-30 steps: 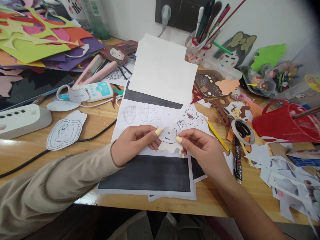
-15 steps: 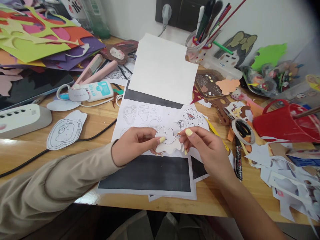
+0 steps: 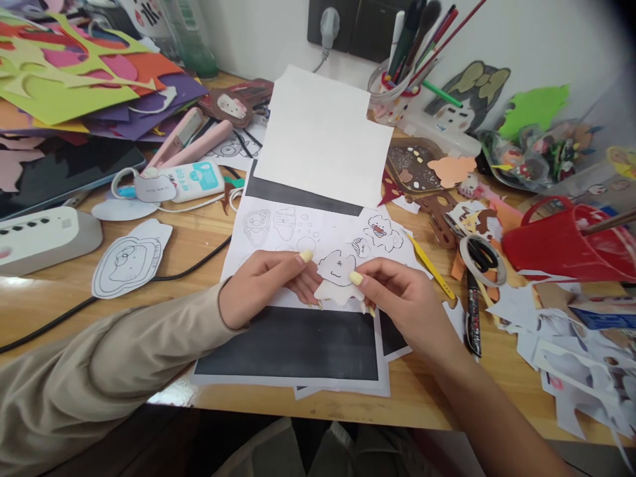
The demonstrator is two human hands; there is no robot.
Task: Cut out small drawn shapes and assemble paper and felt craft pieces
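My right hand (image 3: pixel 397 291) pinches the right edge of a white paper cutout (image 3: pixel 338 270) with a black line drawing, its thumb on top. Below that drawing, a cream, wavy-edged piece (image 3: pixel 338 292) sticks out; whether the two are joined I cannot tell. At the cutout's left edge is my left hand (image 3: pixel 271 281), its thumb lifted and its fingers stretched out beside and partly under the piece. Beneath both hands lies a printed sheet (image 3: pixel 325 222) with line drawings and a wide black band (image 3: pixel 298 344).
Blank white paper (image 3: pixel 322 136) covers the sheet's far end. Yellow tweezers (image 3: pixel 430 265), a black marker (image 3: pixel 473 318), scissors (image 3: pixel 479 255) and a red cup (image 3: pixel 561 238) are on the right. A power strip (image 3: pixel 47 238) and coloured foam sheets (image 3: pixel 74 73) are on the left.
My left thumb has lifted off the cutout. My right thumb has come down on its right edge, and the cutout has shifted slightly right.
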